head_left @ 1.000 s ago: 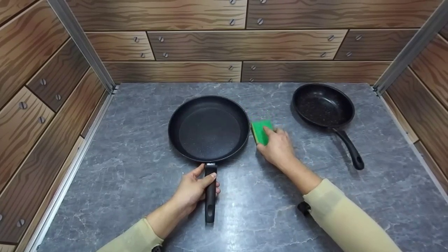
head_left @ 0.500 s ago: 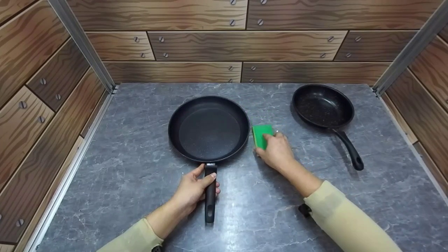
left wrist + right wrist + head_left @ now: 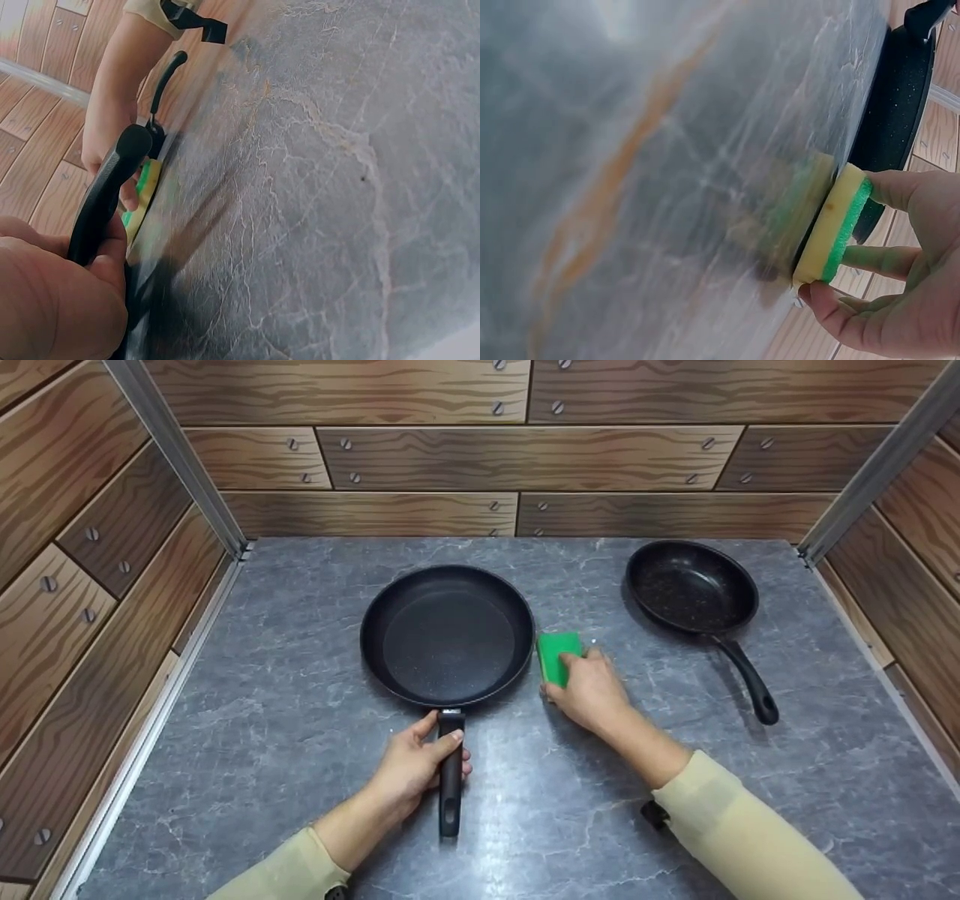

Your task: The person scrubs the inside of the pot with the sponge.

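A large black frying pan (image 3: 450, 637) sits mid-table with its handle (image 3: 450, 787) pointing toward me. My left hand (image 3: 412, 757) grips that handle near the pan, thumb on top and fingers underneath. Just right of the pan's rim is a sponge (image 3: 555, 652), green on top and yellow below. My right hand (image 3: 592, 686) pinches the sponge by its sides, with the index finger on its green face. In the right wrist view, the yellow side of the sponge (image 3: 832, 225) faces the tabletop, its lower edge right at the surface.
A smaller dark frying pan (image 3: 694, 585) with a speckled inside stands at the back right, its handle (image 3: 750, 682) slanting toward the front right. Wood-patterned walls (image 3: 480, 457) enclose the grey marbled table (image 3: 262, 720) at the back and sides.
My right hand has drawn the sponge slightly toward me along the pan's right side. The left hand and both pans have stayed in place.
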Demonstrator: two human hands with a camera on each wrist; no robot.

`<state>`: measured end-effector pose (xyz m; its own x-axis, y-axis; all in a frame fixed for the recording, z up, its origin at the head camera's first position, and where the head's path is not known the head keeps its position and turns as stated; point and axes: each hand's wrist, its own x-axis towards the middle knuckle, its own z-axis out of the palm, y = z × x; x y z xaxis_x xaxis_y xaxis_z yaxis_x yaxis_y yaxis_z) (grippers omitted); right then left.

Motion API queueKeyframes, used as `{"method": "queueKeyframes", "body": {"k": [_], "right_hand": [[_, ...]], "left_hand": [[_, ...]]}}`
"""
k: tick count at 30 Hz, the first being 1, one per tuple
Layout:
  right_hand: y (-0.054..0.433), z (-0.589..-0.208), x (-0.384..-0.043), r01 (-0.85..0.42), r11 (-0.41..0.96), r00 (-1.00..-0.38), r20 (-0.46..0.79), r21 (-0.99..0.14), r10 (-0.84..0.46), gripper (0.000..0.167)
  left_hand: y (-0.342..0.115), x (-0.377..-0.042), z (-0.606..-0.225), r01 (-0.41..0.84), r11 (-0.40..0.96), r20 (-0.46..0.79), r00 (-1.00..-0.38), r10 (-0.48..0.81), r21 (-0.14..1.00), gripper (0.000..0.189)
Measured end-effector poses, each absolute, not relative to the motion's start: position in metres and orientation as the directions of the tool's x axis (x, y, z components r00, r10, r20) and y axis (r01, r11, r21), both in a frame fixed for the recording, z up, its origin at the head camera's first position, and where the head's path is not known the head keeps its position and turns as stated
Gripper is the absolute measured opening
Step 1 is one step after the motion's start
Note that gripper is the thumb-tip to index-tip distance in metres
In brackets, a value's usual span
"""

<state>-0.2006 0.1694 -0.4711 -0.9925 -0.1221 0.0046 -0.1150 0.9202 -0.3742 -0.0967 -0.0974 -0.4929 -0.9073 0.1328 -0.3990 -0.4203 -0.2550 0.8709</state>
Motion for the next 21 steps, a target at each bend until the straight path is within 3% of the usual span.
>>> {"method": "queueKeyframes", "body": {"k": [21], "right_hand": [[0.166, -0.468, -0.176, -0.161, 0.928, -0.985, -0.008, -0.335, -0.174, 0.068]], "left_hand": [[-0.098, -0.097, -0.493, -0.425, -0.248, -0.400, -0.905, 0.146, 0.871, 0.084]]}}
